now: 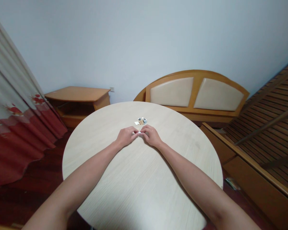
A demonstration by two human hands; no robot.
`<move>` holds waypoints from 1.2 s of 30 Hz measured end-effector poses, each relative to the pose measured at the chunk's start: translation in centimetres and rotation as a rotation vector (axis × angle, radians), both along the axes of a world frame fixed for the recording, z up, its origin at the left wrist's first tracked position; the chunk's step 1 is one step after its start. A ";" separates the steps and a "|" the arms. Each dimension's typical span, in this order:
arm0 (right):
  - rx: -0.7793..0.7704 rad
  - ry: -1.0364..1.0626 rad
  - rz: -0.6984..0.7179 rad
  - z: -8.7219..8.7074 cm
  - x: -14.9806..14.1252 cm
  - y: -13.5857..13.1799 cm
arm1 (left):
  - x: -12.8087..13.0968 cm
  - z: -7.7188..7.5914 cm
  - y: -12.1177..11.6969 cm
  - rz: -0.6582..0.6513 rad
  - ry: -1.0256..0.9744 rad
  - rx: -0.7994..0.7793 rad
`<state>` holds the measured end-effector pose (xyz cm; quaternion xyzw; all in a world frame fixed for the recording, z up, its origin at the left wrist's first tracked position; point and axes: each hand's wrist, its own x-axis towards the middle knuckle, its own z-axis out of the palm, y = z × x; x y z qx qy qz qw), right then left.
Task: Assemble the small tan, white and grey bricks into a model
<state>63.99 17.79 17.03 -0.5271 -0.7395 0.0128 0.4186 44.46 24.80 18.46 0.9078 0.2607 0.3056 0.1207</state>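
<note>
At the far left hangs a curtain (21, 105), pale above with red flowers and solid red below, over a dark red floor (38, 179). Next comes a low wooden cabinet (79, 94), open at the front, beyond the far-left edge of the round table (93, 134), with a wall socket (112, 89) just right of it.

The person's left forearm crosses the table's near-left edge, and the left hand (127, 136) is past the middle of the top, thumb and fingertips pinched on a small white piece (139, 132). That piece sits between the two hands, nearer the far edge than the near one; its exact shape is too small to tell. Just beyond it, toward the far edge, lies a little cluster of white, tan and dark pieces (141, 121).

The right hand (152, 135) mirrors the left, its fingertips closed on the other side of the white piece, its forearm crossing the near-right edge. Behind the table's far-right edge stands a padded headboard (194, 92); farther right are dark wooden slats (266, 127) and a long wooden side board (249, 169).
</note>
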 end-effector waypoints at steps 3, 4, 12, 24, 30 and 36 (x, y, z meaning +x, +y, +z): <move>-0.004 -0.008 -0.004 0.0 0.0 0.0 | 0.0 0.0 0.0 0.003 0.007 0.003; 0.001 -0.008 -0.001 0.0 0.0 0.0 | 0.0 0.0 0.0 0.005 0.010 0.001; -0.003 -0.015 0.005 -0.2 0.2 0.1 | 0.0 -0.1 0.1 0.038 0.036 -0.005; 0.071 0.010 0.026 -0.2 0.2 0.1 | 0.0 -0.1 0.1 0.024 0.045 -0.004; 0.056 0.023 0.014 -0.1 -0.1 0.1 | 0.0 -0.1 0.2 0.019 0.027 0.004; 0.052 0.024 0.017 0.0 -0.2 -0.1 | 0.1 0.0 0.0 0.022 0.021 0.007</move>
